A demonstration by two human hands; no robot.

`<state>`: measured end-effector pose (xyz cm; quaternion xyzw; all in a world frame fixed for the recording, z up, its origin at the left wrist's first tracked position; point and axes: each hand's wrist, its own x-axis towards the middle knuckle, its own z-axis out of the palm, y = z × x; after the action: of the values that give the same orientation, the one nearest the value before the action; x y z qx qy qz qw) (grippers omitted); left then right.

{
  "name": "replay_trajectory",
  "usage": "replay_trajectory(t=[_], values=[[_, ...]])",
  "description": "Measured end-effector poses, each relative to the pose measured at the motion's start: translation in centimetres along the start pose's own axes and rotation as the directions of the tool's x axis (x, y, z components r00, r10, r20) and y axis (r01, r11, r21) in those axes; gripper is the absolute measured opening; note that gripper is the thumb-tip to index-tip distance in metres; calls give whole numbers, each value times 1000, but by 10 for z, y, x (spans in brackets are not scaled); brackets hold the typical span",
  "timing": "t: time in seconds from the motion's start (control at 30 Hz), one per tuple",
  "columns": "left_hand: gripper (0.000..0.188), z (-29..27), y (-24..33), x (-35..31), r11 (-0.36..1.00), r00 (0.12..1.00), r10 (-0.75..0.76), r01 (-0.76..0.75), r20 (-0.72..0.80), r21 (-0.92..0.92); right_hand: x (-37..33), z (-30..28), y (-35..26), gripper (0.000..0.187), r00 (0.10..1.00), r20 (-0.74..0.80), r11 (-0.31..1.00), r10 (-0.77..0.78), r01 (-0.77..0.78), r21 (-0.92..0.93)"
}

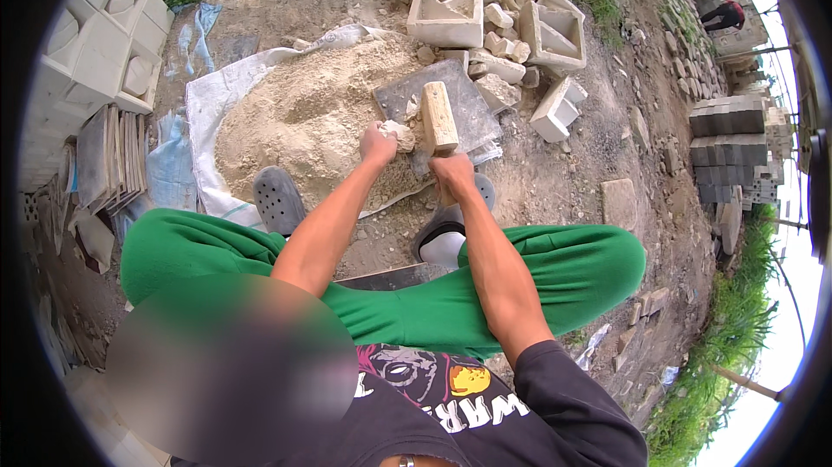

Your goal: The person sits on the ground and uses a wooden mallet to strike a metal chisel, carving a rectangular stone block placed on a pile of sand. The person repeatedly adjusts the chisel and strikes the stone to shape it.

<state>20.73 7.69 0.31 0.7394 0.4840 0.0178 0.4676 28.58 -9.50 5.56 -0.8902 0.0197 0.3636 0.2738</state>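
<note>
My right hand (453, 172) is wrapped round the handle of a wooden mallet, whose blocky head (439, 117) stands just beyond the fist. To its left, my left hand (379, 145) grips a pale lump of stone (399, 135) with curled fingers. Stone and mallet head are both over a dark flat slab (478, 117); whether the stone touches it I cannot tell. Smaller pale chips lie on the slab beside the mallet. Left of the slab spreads a heap of sandy crushed material (290, 112) on a white woven sack (206, 133).
Broken cast blocks (446, 16) and rubble lie beyond the slab. Pale moulded blocks (108, 25) and upright thin boards (113, 155) stand at the left. Grey blocks (728, 142) are stacked at right. A person (726, 16) bends over far right. My clogs (279, 198) flank the sack's near edge.
</note>
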Motion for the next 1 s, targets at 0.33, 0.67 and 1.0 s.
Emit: replay_trajectory(t=[0.33, 0.67, 1.0], values=[[51, 6, 3, -4, 1000, 1000, -4, 4, 2, 2, 10, 21, 25, 31, 966, -203, 987, -158, 153, -39], [52, -10, -30, 27, 1000, 999, 23, -24, -40, -16, 0, -9, 11, 23, 999, -33, 958, 12, -2, 287], [50, -29, -1, 13, 548, 674, 729, -680, 122, 487, -7, -7, 23, 25, 996, -36, 891, 76, -51, 452]])
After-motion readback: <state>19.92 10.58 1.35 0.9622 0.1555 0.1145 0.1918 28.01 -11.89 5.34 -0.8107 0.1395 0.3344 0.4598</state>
